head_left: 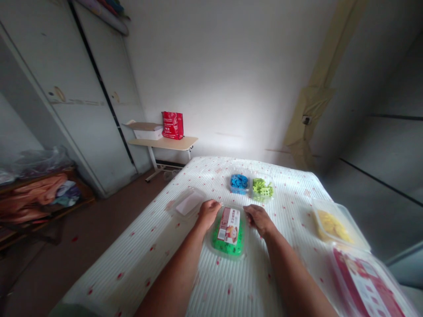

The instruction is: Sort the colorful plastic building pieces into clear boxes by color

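In front of me on the bed lies a lidded clear plastic box (228,240) with green pieces inside and a printed label on top. My left hand (209,212) pinches its far left corner, fingers closed on the rim. At the far right corner my right hand (258,218) grips the edge with curled fingers. Left of the box, a clear plastic lid (189,202) with a pale label lies on the cover. Just beyond my hands stand an open tub of blue pieces (239,181) and an open tub of light green pieces (262,188).
On the right lie a box of yellow pieces (335,226) and a pink-red labelled box (366,281). The bed (158,251) has a white spotted cover. Behind, a small table (178,143) bears a red bag (172,125) and a cardboard box (145,131). A cabinet (95,114) stands left.
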Demonstrator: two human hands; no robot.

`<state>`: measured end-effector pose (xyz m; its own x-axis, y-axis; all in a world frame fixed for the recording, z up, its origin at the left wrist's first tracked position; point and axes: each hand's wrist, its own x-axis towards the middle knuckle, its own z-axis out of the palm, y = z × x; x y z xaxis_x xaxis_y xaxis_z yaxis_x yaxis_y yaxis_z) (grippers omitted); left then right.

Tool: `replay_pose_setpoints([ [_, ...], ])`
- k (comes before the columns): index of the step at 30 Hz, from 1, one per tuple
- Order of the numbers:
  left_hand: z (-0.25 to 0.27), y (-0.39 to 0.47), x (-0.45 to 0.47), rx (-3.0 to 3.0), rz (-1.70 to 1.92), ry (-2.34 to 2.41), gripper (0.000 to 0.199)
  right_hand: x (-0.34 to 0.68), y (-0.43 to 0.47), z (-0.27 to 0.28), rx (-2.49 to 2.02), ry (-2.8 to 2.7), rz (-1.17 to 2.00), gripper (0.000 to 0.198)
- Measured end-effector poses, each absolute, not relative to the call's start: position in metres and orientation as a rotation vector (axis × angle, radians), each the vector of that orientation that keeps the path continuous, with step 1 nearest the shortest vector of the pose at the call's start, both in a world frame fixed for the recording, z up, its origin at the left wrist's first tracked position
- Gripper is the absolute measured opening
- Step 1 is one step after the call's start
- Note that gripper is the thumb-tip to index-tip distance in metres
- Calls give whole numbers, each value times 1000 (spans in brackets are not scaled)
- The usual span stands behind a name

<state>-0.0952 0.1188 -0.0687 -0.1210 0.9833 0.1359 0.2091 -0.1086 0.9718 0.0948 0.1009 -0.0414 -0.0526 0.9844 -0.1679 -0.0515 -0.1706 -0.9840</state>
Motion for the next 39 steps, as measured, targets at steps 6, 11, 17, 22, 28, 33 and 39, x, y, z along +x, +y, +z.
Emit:
replay_pose_setpoints([
  [6,-66,119,-95,1341,1289,1416,28,95,100,-39,-1286,-1115,1428,28],
  [11,-64,117,-93,1345,1288,1381,26,95,98,-38,-1304,-1162,1396,28],
  [17,-53,107,-96,1303,1294,1394,35,98,96,-30,-1363,-1171,1391,32],
  [22,-41,87,-112,1189,1064,1344,35,104,91,-16,-1487,-1205,1458,26],
  [28,-50,49,-130,1139,1009,1175,47,101,64,-12,-1484,-1230,1517,38],
  [33,-59,32,-136,1095,1024,1086,54,94,31,-22,-1352,-1086,1583,48],
  [39,-64,33,-139,1112,1013,1058,58,92,20,-25,-1250,-1049,1604,48],
])
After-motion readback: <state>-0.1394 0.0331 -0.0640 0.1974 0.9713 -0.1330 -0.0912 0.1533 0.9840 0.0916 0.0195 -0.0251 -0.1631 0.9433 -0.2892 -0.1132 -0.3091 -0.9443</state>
